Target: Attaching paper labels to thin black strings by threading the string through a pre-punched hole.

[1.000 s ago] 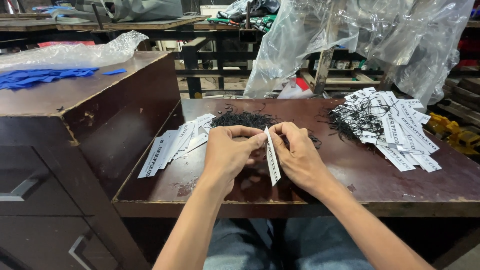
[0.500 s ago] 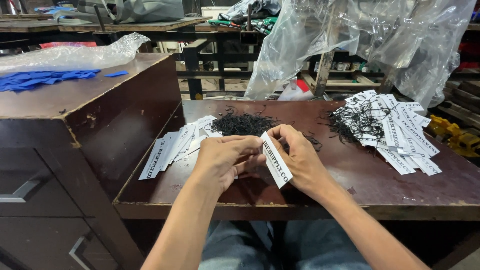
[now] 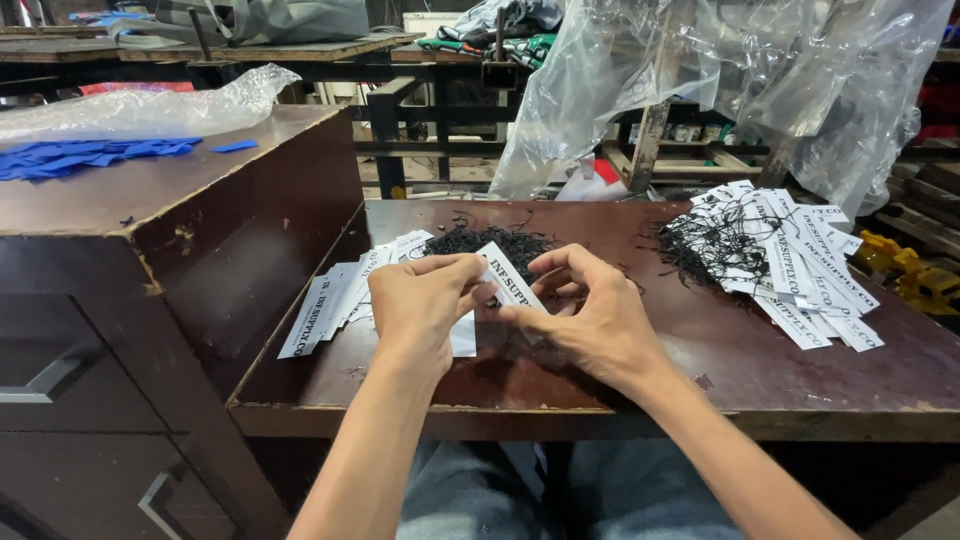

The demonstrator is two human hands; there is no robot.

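My left hand (image 3: pixel 420 305) and right hand (image 3: pixel 590 320) meet at bench (image 3: pixel 600 385) centre, fingers pinched on one white paper tag (image 3: pixel 510 280), tilted for threading. Black string loops (image 3: pixel 490 240) lie at 12 o'clock; strung tags (image 3: pixel 790 260) at 2 o'clock.

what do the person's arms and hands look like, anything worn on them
Both arms are bare up to the picture's lower edge: no sleeves show. The left hand and right hand wear no gloves, and no rings, watch or bracelet can be seen. Fingernails look short and plain.
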